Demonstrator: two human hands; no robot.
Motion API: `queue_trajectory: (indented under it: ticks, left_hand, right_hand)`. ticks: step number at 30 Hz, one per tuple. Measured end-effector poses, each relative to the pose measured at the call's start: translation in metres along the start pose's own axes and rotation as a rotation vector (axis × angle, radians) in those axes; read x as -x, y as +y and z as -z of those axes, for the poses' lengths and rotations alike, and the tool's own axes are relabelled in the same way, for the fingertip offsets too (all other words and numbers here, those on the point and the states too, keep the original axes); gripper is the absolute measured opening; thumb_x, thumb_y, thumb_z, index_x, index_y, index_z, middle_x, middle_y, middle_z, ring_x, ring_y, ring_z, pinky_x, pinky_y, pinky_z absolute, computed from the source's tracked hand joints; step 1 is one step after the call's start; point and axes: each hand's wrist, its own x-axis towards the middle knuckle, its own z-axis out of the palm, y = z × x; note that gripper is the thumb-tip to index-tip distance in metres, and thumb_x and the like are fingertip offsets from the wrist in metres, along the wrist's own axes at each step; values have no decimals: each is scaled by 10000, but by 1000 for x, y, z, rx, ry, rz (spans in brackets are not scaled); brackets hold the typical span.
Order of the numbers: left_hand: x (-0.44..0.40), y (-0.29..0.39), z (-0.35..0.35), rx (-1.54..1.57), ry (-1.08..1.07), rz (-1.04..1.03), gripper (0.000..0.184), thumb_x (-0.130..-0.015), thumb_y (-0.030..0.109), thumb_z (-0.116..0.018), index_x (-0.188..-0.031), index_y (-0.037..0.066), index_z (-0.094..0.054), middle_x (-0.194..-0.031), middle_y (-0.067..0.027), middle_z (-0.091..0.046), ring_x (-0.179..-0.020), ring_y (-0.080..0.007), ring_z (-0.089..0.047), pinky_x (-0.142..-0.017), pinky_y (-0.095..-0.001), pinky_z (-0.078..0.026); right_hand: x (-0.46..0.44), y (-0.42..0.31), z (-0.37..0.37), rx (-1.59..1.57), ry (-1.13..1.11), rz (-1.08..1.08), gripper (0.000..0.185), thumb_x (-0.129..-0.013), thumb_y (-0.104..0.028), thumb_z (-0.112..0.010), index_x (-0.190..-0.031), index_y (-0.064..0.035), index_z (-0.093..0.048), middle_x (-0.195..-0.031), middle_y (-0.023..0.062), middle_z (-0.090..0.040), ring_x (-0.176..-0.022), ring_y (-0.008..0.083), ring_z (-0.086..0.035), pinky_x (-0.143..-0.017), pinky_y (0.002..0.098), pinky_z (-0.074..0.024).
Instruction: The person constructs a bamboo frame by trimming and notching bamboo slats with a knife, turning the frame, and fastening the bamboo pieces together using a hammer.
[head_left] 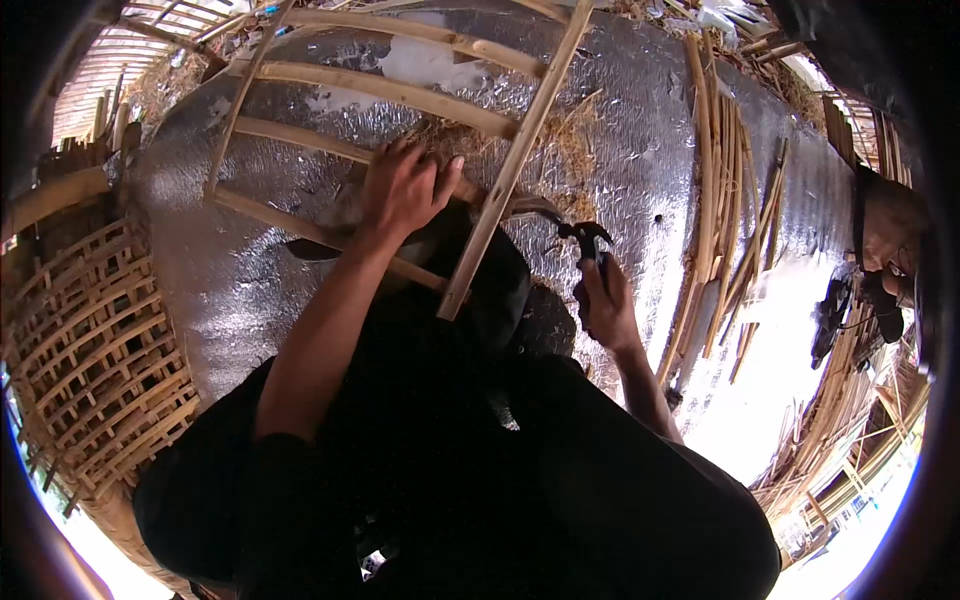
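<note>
A ladder-like wooden frame (pixel 520 160) with several slats lies across the upper middle, in front of my body. My left hand (pixel 405 190) rests on one of its slats, thumb apart from the other fingers, which curl over the wood. Whether it grips the slat is hard to tell. To the right of the frame, my right hand (pixel 608 300) is wrapped round the handle of a claw hammer (pixel 585 235). The hammer's dark head points up, close to the frame's right rail but apart from it.
Bundled bamboo strips (pixel 715 180) lie on the silvery floor sheet (pixel 640 130) at the right. A woven bamboo lattice (pixel 100 350) stands at the left. Wood shavings (pixel 570 150) are scattered near the frame. Part of another person (pixel 890 235) shows at the far right.
</note>
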Motion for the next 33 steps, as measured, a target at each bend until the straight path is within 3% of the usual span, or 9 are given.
queue_trajectory:
  ticks: [3, 6, 8, 9, 11, 15, 25, 28, 33]
  left_hand:
    - [-30, 1, -3, 11, 35, 78, 387, -948, 345, -633, -676, 80, -706, -746, -89, -682, -714, -283, -658, -679, -451, -498]
    - [-74, -13, -24, -143, 169, 106, 404, -933, 375, -607, -643, 114, -712, -656, -78, -677, -640, -284, -642, -677, -452, -500]
    - [-84, -29, -45, -204, 238, 139, 415, -927, 395, -603, -642, 115, -716, -654, -83, -684, -651, -285, -652, -686, -456, -507]
    - [-84, -33, -52, -232, 269, 155, 421, -924, 405, -601, -642, 116, -717, -654, -86, -688, -657, -285, -657, -690, -458, -510]
    - [-70, -33, -61, -232, 150, 265, 416, -908, 431, -620, -656, 120, -731, -659, -88, -695, -678, -284, -675, -700, -463, -516]
    - [-59, -25, -63, -278, 108, 331, 423, -879, 494, -649, -693, 130, -758, -673, -94, -709, -721, -294, -705, -713, -481, -527]
    - [-40, 0, -53, -180, 133, 338, 331, -815, 455, -733, -688, 151, -764, -696, -84, -716, -677, -297, -686, -759, -470, -519]
    - [-41, 2, -50, -167, 126, 381, 363, -815, 443, -728, -622, 136, -728, -654, -93, -699, -630, -301, -675, -726, -464, -516]
    - [-40, 4, -49, -156, 144, 391, 411, -836, 436, -700, -568, 125, -698, -569, -105, -660, -571, -308, -661, -707, -460, -521]
  right_hand:
    - [2, 15, -1, 25, 9, -152, 302, -1060, -297, -560, -1108, 1, -575, -771, 182, -619, -669, 322, -626, -638, 456, -476]
    - [-1, 38, -11, 634, 306, 792, 247, -1027, -206, -600, -1154, -4, -540, -877, 232, -633, -715, 415, -642, -663, 497, -501]
    - [6, 14, -12, 292, 150, 465, 314, -1002, -109, -596, -1270, -37, -449, -973, 290, -640, -791, 488, -660, -667, 551, -513]
    - [5, 10, -12, 323, 134, 488, 336, -1005, -104, -585, -1296, -50, -426, -972, 293, -649, -802, 496, -668, -661, 562, -513]
    - [13, -16, -11, 111, 59, 237, 390, -1012, -90, -570, -1355, -64, -385, -954, 293, -688, -822, 502, -699, -644, 573, -515]
    - [6, -36, -15, 153, 37, 419, 454, -1010, -93, -600, -1398, -64, -365, -906, 269, -706, -836, 476, -724, -650, 522, -548]
    - [7, -40, -18, 170, -36, 321, 425, -988, -88, -635, -1358, -28, -434, -1006, 266, -718, -819, 427, -739, -638, 477, -570]
    - [-1, -26, -20, 301, 69, 661, 409, -959, -110, -677, -1323, -47, -501, -1019, 230, -726, -796, 381, -747, -628, 446, -593]
    - [-17, -17, 5, 532, -115, 1068, 403, -873, -173, -786, -1214, -41, -617, -967, 142, -737, -761, 274, -747, -635, 387, -612]
